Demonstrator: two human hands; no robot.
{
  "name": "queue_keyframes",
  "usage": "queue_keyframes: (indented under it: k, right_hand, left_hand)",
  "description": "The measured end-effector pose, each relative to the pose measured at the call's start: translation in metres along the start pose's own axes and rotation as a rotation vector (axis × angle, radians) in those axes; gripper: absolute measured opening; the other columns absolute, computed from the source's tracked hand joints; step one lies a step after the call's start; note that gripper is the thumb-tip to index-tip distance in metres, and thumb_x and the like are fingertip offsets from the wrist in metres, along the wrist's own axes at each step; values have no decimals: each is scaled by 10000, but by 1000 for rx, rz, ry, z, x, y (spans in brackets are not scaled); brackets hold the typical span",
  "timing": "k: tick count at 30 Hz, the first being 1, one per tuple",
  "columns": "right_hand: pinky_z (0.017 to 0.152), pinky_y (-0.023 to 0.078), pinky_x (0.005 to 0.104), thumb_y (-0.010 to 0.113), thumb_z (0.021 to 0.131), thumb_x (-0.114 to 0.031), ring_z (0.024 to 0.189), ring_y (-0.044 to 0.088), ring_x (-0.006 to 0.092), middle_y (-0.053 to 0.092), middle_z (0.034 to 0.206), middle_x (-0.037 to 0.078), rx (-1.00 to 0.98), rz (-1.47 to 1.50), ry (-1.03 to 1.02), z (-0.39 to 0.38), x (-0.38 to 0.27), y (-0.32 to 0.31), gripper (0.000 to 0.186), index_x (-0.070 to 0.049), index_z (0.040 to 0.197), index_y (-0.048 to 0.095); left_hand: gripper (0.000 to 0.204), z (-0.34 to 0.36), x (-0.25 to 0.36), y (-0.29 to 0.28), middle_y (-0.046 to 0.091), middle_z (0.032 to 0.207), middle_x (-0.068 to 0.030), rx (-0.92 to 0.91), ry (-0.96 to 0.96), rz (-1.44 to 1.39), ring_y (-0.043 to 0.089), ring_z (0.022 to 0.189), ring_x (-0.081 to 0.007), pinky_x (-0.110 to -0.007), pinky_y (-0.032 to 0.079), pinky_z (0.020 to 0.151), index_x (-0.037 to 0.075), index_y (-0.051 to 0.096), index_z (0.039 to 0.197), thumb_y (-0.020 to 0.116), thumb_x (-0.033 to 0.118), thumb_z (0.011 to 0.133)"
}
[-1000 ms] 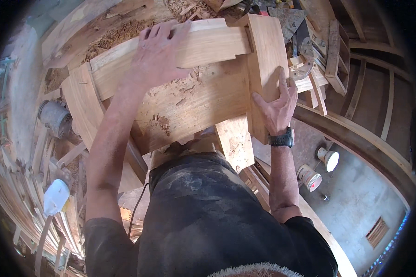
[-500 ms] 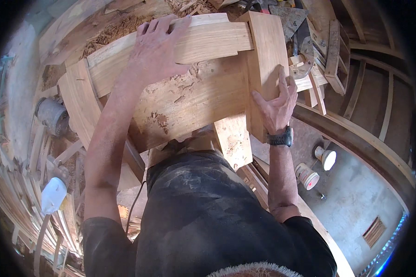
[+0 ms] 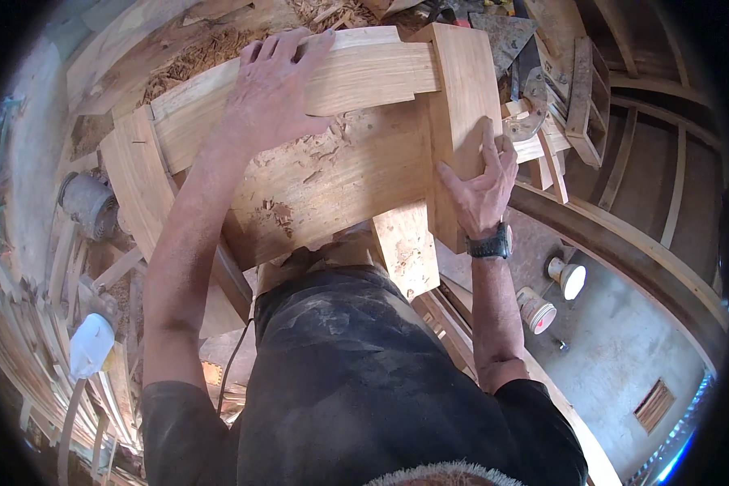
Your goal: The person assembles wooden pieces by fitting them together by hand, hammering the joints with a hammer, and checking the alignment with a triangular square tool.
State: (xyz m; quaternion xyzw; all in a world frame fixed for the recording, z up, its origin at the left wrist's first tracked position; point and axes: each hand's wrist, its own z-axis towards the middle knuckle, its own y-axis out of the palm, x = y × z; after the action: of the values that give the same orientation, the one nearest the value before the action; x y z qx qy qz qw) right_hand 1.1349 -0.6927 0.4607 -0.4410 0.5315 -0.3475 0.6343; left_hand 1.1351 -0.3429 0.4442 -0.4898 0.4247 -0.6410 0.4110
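Note:
A pale wooden assembly lies in front of me, with wood shavings on its broad middle panel (image 3: 340, 182). My left hand (image 3: 275, 93) is closed over the curved wooden rail (image 3: 373, 77) along its far side. The fingers reach over the far edge, and the thumb points right along the near side. At the assembly's right end stands a thick wooden post (image 3: 466, 81). My right hand (image 3: 484, 186), with a dark watch on its wrist, clasps the post's near part, thumb on its left and fingers along its right edge. Another post (image 3: 138, 170) closes the left end.
Shavings (image 3: 211, 53) heap beyond the rail. A metal clamp-like piece (image 3: 530, 105) and a small wooden frame (image 3: 587, 101) lie at the far right. Buckets (image 3: 536, 310) stand on the floor. At left are a grey cylinder (image 3: 89, 202), a white jug (image 3: 91, 344) and stacked strips (image 3: 32, 348).

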Motion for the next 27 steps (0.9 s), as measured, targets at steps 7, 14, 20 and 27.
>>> queue_keyframes:
  k: [7, 14, 20, 27]
  right_hand:
    - [1145, 374, 587, 875, 659, -410, 1341, 445, 468, 467, 1415, 293, 3, -52, -38, 0, 1, 0, 1080, -132, 1612, 450]
    - [1109, 394, 559, 869, 643, -394, 1329, 453, 439, 457, 1433, 249, -12, -54, -124, -9, -13, 0, 1076, -124, 1601, 460]
    - [1126, 404, 561, 864, 708, -438, 1349, 467, 428, 471, 1464, 243, -30, -86, -100, -11, -21, 3, 1052, -74, 1600, 441]
    - [1158, 434, 456, 803, 865, -507, 1390, 538, 370, 573, 1435, 302, -117, 694, 156, 66, 6, -27, 1045, 95, 1587, 346]
  left_hand:
    - [1144, 1, 3, -5, 483, 1502, -163, -49, -22, -6, 465, 1399, -348, -526, 317, 1219, 162, 385, 1613, 930, 405, 637]
    - [1163, 6, 13, -4, 485, 1517, -139, -56, -57, -10, 461, 1414, -344, -511, 319, 1226, 199, 390, 1621, 938, 403, 615]
    - [1095, 0, 7, -3, 482, 1532, -140, 24, 22, -25, 451, 1428, -338, -546, 318, 1211, 128, 430, 1580, 935, 448, 663]
    - [801, -64, -49, -69, 518, 1567, -179, 389, -195, -184, 479, 1453, -371, -456, 347, 1225, 52, 534, 1513, 851, 372, 851]
